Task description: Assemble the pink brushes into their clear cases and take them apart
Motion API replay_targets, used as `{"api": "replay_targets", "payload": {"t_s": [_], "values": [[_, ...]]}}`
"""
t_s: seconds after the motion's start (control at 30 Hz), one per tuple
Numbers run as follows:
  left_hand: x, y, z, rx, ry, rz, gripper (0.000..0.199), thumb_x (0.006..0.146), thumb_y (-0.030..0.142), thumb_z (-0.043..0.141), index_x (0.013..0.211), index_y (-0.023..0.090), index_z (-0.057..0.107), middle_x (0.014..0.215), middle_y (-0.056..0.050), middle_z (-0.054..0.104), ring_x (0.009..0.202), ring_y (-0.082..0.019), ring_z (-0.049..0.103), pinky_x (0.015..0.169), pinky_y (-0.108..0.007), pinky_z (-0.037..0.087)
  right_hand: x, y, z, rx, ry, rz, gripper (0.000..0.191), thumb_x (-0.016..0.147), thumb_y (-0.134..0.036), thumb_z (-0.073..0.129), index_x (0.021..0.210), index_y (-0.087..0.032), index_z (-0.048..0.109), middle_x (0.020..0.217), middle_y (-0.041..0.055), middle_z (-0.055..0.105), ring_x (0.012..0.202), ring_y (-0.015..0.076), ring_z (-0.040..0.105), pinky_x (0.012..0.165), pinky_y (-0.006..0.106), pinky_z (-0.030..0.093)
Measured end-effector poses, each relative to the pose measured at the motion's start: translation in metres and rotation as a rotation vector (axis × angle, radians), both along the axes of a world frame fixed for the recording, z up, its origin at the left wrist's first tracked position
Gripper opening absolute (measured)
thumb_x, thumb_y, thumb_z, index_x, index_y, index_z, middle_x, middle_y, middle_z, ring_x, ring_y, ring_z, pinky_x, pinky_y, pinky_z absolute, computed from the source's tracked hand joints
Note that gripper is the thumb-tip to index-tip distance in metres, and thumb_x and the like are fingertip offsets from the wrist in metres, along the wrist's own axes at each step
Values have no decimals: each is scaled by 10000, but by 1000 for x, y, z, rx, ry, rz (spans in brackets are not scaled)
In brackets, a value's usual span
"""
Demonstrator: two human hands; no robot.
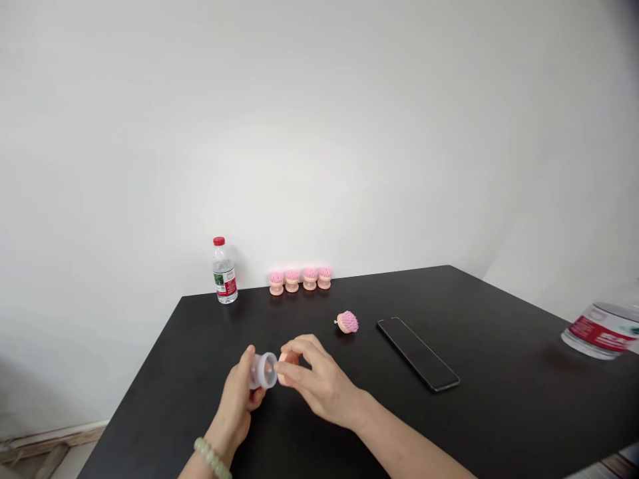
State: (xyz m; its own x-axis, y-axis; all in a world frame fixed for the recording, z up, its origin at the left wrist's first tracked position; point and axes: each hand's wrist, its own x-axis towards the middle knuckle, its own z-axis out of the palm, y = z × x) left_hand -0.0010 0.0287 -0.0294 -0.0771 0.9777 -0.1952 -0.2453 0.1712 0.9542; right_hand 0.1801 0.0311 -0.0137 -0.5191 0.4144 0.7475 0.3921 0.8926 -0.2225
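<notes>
I am gripping a smooth, translucent plastic cylindrical cup [263,370] above a matt black tabletop [499,399], with a pink-bristled brush having a matt peach plastic base [347,322] resting nearby.

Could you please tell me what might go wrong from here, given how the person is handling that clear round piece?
The clear plastic cap, held in the left hand, might slip and roll across the black table. The right hand could also knock the tipped-over pink brush lying nearby.
</notes>
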Motion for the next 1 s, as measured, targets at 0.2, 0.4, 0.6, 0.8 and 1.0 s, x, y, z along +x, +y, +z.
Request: {"api": "replay_targets", "payload": {"t_s": [0.2,0.4,0.6,0.8,1.0], "values": [[-6,-1,6,74,96,67,504,666,658,706,670,166,595,547,67,421,487,-75,346,454,-198,231,36,43,-12,-12,-201,-398,536,910,-147,602,1428,-190,473,1174,152,656,1040,313,584,890,524,521],[-1,-4,4,126,328,-37,525,755,714,595,847,201,658,604,46,507,549,-130,442,511,-236,310,69,71,-23,-42,-366,-559,386,829,-88,692,1208,-153,669,1118,128,733,1239,368,541,1147,683,224],[-2,-1,-4,214,380,22,526,701,695,676,877,204,611,685,16,616,583,-161,529,561,-273,405,80,85,-39,-84,-433,-587,340,830,-108,713,1166,-157,698,1053,105,765,1329,368,509,1155,701,190],[-9,6,-16,322,511,-17,463,708,559,735,1018,229,639,902,-34,694,775,-221,646,713,-324,506,77,84,-36,-41,-401,-622,427,837,-252,757,1230,-112,667,1214,189,702,1373,392,451,1148,682,253],[0,12,-10,412,776,-63,355,717,383,693,1049,257,716,1004,-60,636,793,-240,631,733,-379,533,55,67,-24,42,-348,-577,420,855,-277,742,1226,-100,657,1241,191,675,1407,378,402,1164,643,288]]}}
